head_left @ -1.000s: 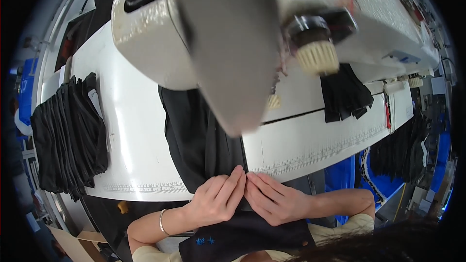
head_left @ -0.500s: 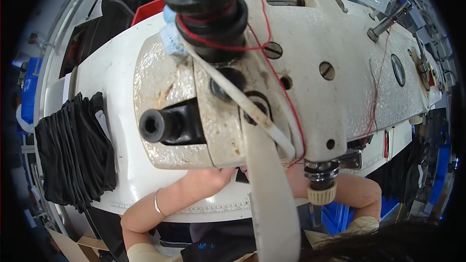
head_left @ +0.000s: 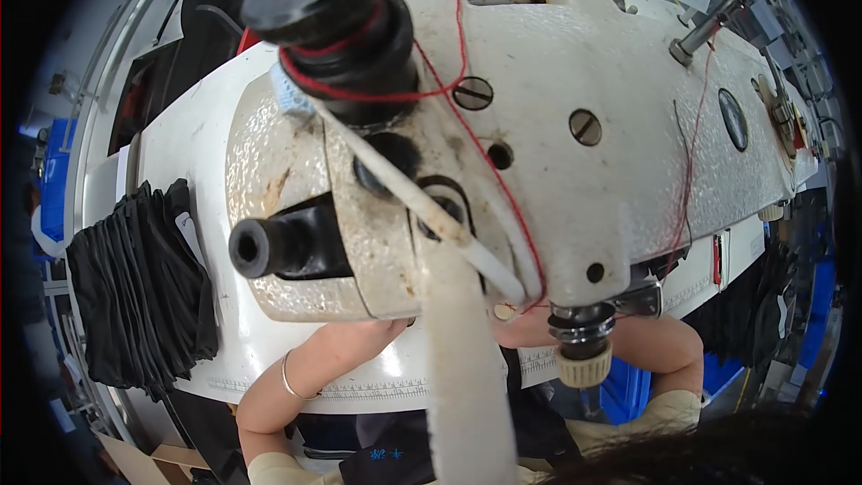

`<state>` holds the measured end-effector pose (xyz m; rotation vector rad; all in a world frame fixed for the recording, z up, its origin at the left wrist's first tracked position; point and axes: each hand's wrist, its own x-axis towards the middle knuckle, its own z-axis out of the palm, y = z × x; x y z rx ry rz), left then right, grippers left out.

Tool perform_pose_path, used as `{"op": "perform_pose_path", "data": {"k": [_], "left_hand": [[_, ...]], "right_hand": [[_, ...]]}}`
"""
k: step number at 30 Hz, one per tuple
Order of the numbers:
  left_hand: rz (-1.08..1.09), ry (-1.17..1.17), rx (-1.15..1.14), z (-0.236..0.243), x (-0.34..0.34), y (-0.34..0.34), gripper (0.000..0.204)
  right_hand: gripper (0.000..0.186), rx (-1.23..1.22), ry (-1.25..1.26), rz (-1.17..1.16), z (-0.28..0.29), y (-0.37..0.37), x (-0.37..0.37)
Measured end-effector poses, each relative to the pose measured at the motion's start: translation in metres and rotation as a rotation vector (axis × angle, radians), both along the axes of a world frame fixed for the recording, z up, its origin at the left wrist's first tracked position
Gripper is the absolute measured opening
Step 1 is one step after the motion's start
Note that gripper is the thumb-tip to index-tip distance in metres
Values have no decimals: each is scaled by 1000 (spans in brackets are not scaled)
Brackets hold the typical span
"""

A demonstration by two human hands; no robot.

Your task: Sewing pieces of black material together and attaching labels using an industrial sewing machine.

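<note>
A white sewing machine head [head_left: 655, 144] fills the middle of the view and covers my fingers. My left hand [head_left: 366, 338], with a thin bangle on its wrist, reaches beneath the machine's left end. On the other side, my right hand [head_left: 525, 330] shows only in part behind a pale upright bar [head_left: 467, 377] and the tension knob [head_left: 584, 366]. A black strip of fabric [head_left: 513, 373] hangs just below the right hand; whether it is held is hidden. Red thread [head_left: 505, 181] winds round a black post [head_left: 370, 58] and runs down the machine's front.
A stack of folded black fabric pieces [head_left: 139, 292] lies on the white table [head_left: 215, 323] at left. More black fabric [head_left: 741, 314] hangs at right, near blue bins [head_left: 624, 391]. Ruler markings run along the table's near edge. A cardboard box [head_left: 171, 456] stands at lower left.
The machine has shifted left in the view. My right hand sits slightly left of where it was, and a black fabric strip now shows below it. Both hands stay under the machine.
</note>
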<state>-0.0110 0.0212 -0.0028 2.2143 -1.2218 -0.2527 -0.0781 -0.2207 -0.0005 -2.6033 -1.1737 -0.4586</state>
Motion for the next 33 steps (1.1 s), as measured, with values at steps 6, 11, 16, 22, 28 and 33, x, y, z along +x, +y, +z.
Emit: {"op": "perform_pose_path", "data": {"k": [6,11,16,22,28,33], "left_hand": [[0,-55,-10,-8,-3,1,39],[-15,-110,-7,-7,-1,-3,40],[-21,-169,-4,-6,2,-6,41],[49,-99,-29,7,3,-7,41],[-24,-330,-165,13,9,-21,35],[5,-300,-44,21,19,-22,31]], "right_hand": [[13,101,-153,-26,13,1,8],[12,64,-70,6,6,0,4],[14,345,80,-191,17,2,8],[17,617,691,-389,-19,-2,16],[15,415,262,-109,-12,1,9],[24,34,-121,-111,-4,11,23]]}}
